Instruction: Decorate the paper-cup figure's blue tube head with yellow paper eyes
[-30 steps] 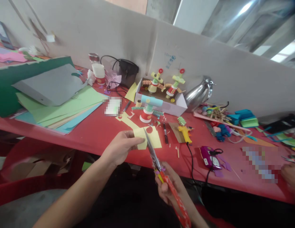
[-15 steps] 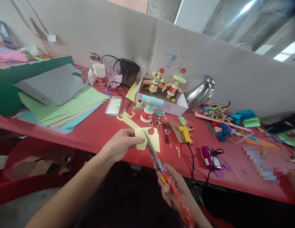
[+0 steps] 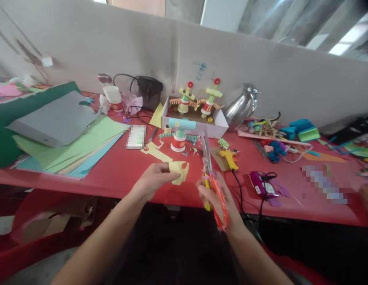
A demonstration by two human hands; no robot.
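Note:
My left hand (image 3: 151, 180) pinches a small piece of yellow paper (image 3: 180, 171) with a round hole in it, just above the red table's near edge. My right hand (image 3: 219, 198) is closed on the orange and yellow handles of a pair of scissors (image 3: 208, 166). The blades point up and away, clear of the paper, to its right. A paper-cup figure with a blue tube on top (image 3: 179, 136) stands on the table just beyond the paper, beside yellow offcuts (image 3: 156, 151).
A white box (image 3: 218, 126) holds two more paper figures. Stacked coloured sheets (image 3: 68, 142) lie at the left, a black bag (image 3: 148, 93) and a metal jug (image 3: 241, 107) at the back. A yellow glue gun (image 3: 230, 158), its black cord and craft scraps lie to the right.
The scissors have come out of the yellow paper and swung upright to its right. The paper in my left hand is now smaller. The camera has shifted a little.

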